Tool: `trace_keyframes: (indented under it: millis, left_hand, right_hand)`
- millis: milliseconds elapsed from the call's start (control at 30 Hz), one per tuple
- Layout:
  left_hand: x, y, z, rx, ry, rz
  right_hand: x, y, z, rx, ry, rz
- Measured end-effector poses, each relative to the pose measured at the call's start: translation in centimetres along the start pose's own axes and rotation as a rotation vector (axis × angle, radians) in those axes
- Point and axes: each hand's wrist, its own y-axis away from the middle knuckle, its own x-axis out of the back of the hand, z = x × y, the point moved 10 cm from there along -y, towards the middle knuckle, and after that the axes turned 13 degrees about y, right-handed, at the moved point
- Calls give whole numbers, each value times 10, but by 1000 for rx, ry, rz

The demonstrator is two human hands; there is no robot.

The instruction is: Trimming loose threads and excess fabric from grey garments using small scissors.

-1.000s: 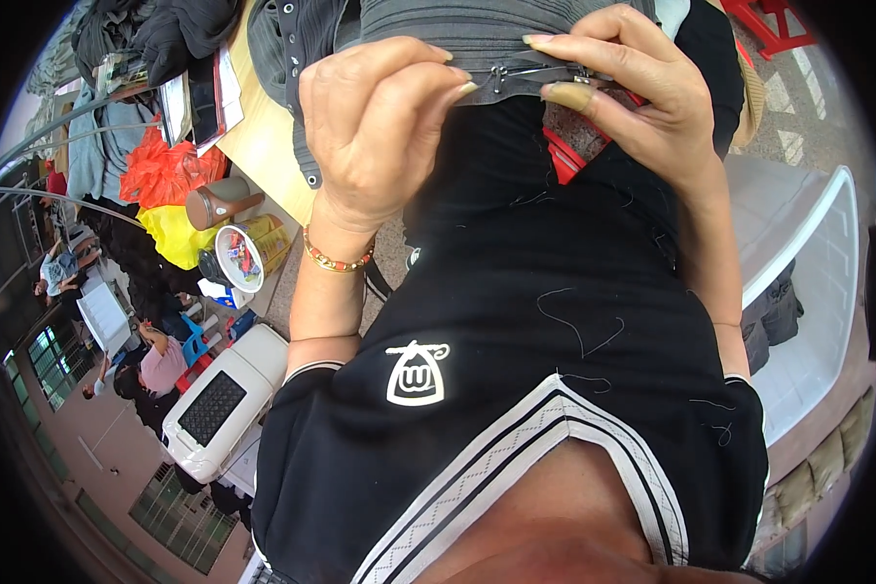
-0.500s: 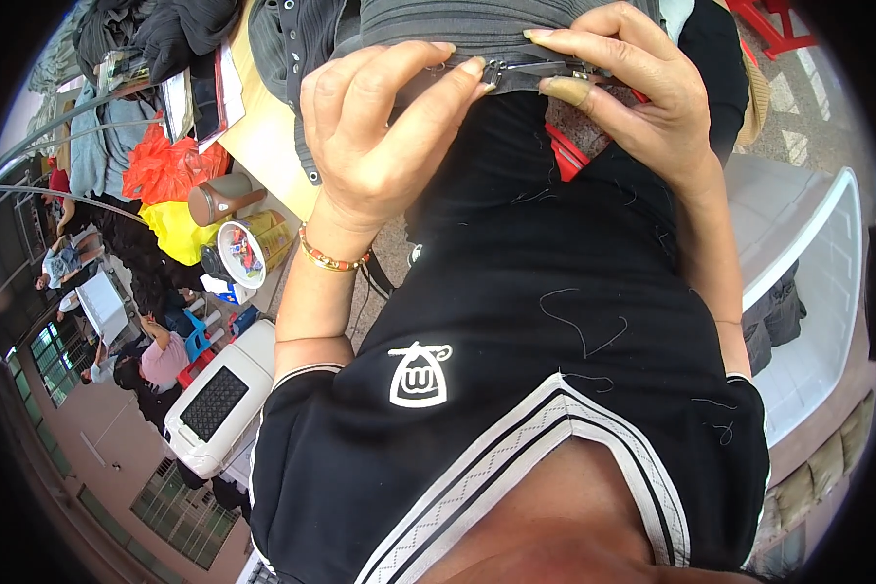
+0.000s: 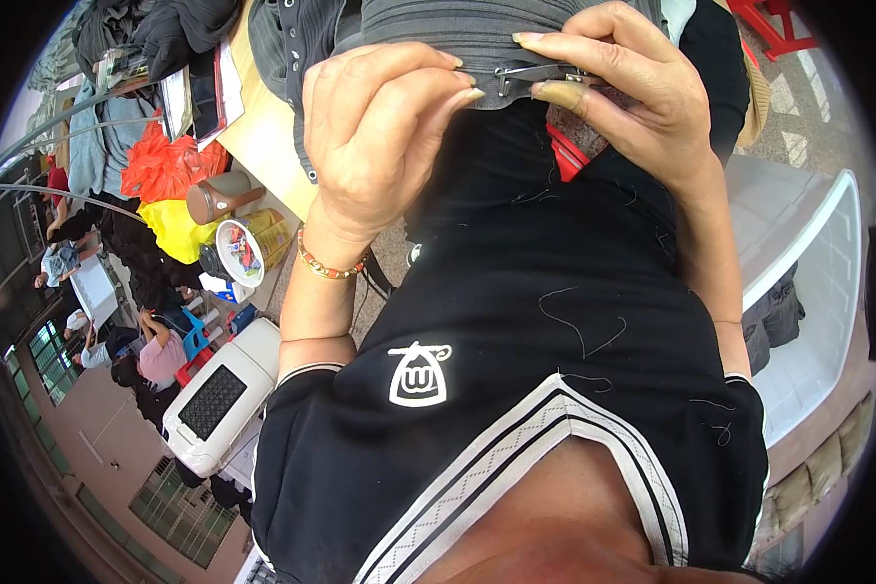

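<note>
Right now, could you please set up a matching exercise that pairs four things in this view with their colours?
Things:
1. Garment pinched by the left hand and right hand
2. Plastic bag beside the table
3. Bracelet on the left wrist
4. Shirt the person wears

Colours:
A. black with white trim
B. orange and gold beads
C. grey, ribbed
D. bright orange-red

Pairs:
1-C: grey garment
2-D: plastic bag
3-B: bracelet
4-A: shirt
</note>
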Motion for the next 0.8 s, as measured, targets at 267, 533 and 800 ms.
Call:
trace_keyframes:
  millis: [267,533,800]
  left_hand:
    - [0,1,6,31,17,77]
    - [-1,3,2,147,81,96]
    - [13,18,-37,253,-56,137]
  right_hand:
    - [5,-9,-8,-115,-38,-38]
    - [6,-7,-9,-85,12,-1]
    - [14,6,22,-280,-112,129]
